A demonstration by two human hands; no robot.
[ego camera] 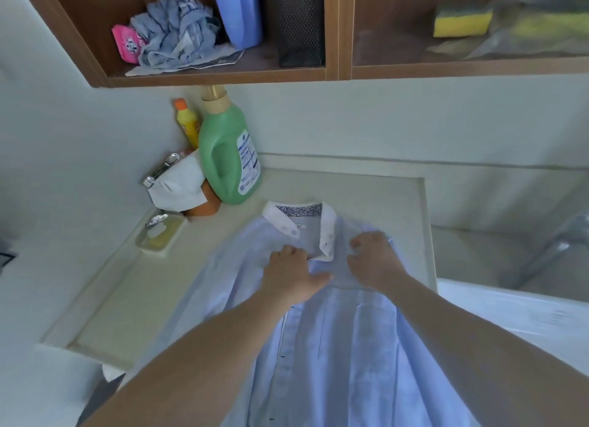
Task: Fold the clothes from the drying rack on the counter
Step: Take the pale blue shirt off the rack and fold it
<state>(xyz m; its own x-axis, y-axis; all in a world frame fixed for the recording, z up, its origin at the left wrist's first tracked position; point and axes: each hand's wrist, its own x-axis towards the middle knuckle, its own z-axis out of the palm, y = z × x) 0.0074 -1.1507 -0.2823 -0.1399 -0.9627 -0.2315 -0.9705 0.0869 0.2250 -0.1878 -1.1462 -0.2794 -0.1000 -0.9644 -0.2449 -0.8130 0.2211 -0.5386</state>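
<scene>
Shirt (318,315) lies front-up on the counter (121,286), long axis running from its collar (299,222) at the far end back toward the person, with left hand (294,277) and right hand (374,261) both pinching cloth just below the collar.

The green bottle (227,149) carries a label, its print too blurred to read.
</scene>
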